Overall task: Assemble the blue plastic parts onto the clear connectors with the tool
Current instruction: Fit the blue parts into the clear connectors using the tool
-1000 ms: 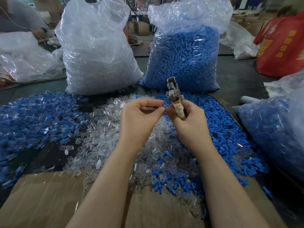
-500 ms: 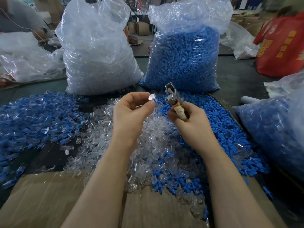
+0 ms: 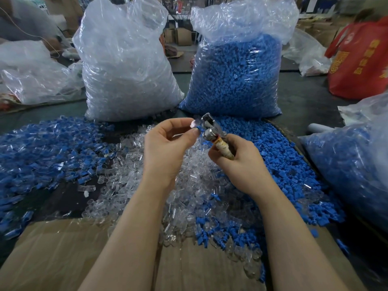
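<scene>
**Parts and tool at your fingertips**

You pinch a small clear connector [image 3: 194, 124] with a blue part [image 3: 199, 128] right against the metal head of the tool [image 3: 212, 131], whose tape-wrapped handle slants down to the right. Loose clear connectors [image 3: 134, 177] are heaped below, with blue parts [image 3: 279, 164] piled to their right.

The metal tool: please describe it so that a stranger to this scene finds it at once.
Start at the tall bag of blue parts at the back, then look just below it. There the right hand holds the metal tool upright by a pale wrapped handle. It is the only shiny metal thing among plastic pieces.
</scene>
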Available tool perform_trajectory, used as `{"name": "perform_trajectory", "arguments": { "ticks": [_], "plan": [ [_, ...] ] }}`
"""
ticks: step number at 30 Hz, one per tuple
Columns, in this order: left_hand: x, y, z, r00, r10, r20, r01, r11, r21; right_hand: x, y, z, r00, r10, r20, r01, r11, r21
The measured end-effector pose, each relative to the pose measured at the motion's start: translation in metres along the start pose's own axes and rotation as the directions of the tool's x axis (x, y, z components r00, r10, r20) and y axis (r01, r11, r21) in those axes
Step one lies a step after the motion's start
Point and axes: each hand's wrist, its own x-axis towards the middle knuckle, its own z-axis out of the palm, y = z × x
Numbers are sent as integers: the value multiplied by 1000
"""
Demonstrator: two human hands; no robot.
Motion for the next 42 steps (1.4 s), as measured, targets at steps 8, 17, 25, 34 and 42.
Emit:
{"name": "perform_trajectory", "arguments": {
  "ticks": [8, 17, 25, 34, 42],
  "plan": [
    [-5, -1, 7, 999, 23, 32, -30, 969, 243, 1, -6, 6, 987, -68, -149, 88, 988, 131],
    [-6, 1, 9, 999, 14, 41, -26, 952, 304, 3, -1, 5, 988, -61, -145, 75, 993, 92],
    [-6, 0, 9, 999, -9, 42, -5, 948, 318, 2, -1, 4, 987, -83, -138, 89, 996, 34],
    [0, -1, 0, 1000, -12, 7, 12, 996, 86, 0, 1, -3, 999, 23, -47, -17, 992, 127],
    [2, -1, -4, 999, 27, 28, -26, 998, -49, 0, 1, -4, 997, 19, 75, -23, 998, 57]
  ]
}}
